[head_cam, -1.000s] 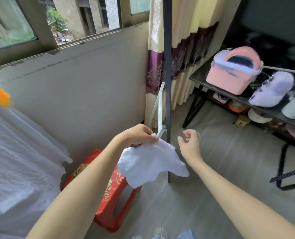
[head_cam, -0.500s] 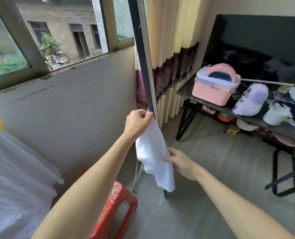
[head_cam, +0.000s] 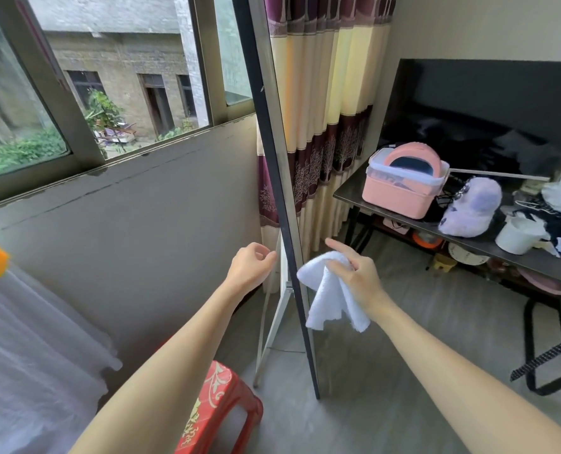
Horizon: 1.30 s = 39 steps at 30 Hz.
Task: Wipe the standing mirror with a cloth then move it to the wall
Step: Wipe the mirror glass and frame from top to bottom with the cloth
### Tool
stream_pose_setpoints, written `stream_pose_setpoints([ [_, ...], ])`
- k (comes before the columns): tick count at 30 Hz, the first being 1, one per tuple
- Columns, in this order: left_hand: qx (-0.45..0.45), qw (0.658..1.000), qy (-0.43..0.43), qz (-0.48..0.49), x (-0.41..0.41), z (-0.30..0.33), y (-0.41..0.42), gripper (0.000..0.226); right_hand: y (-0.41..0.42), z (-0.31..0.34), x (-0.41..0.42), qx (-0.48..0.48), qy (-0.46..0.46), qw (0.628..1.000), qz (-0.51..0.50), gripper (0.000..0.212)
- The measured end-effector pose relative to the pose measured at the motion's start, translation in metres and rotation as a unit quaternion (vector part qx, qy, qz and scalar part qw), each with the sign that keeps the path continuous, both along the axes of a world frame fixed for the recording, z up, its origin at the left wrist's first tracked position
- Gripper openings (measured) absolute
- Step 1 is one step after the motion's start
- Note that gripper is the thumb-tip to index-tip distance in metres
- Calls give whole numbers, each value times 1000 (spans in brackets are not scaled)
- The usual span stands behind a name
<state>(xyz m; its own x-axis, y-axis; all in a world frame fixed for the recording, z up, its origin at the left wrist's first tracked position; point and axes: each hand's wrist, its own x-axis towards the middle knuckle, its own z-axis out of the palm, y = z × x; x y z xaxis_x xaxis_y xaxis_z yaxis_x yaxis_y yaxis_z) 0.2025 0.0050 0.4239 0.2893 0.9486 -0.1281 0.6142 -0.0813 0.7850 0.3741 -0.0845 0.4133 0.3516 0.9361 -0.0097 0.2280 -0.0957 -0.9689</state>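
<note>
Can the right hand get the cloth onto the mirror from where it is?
Probably yes: the right hand grips the cloth right beside the mirror edge, nothing between them.

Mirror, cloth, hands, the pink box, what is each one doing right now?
Standing mirror: upright on the floor, seen edge-on.
White cloth: bunched in the right hand, hanging down beside the mirror's edge.
Right hand: gripping the cloth.
Left hand: loosely curled, holding nothing, by the mirror's back.
Pink box: lid on, sitting on the dark table.
Red stool: standing on the floor.
</note>
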Motion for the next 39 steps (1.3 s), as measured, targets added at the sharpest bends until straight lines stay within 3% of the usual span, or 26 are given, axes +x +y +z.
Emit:
stream_pose_setpoints([
  [6,65,994,-72,41,4,36,6,30,15,38,-6,79,80,991,-78,5],
  [9,102,986,-127,45,6,67,13,24,31,62,-6,94,87,988,-87,14],
  [11,117,978,-168,45,8,91,17,17,42,81,-7,109,78,986,-96,27],
  [18,190,945,-259,59,5,170,38,28,76,159,-20,218,47,972,-73,35],
  [26,262,905,-334,37,2,246,49,35,115,238,-28,255,-83,963,8,53],
  [30,286,885,-364,44,8,276,57,33,127,281,-30,324,-114,938,35,36],
  [36,286,860,-412,91,15,282,62,18,147,294,-56,471,-127,873,3,38],
  [39,289,857,-416,90,15,279,62,21,158,269,-67,467,-89,880,-16,25],
])
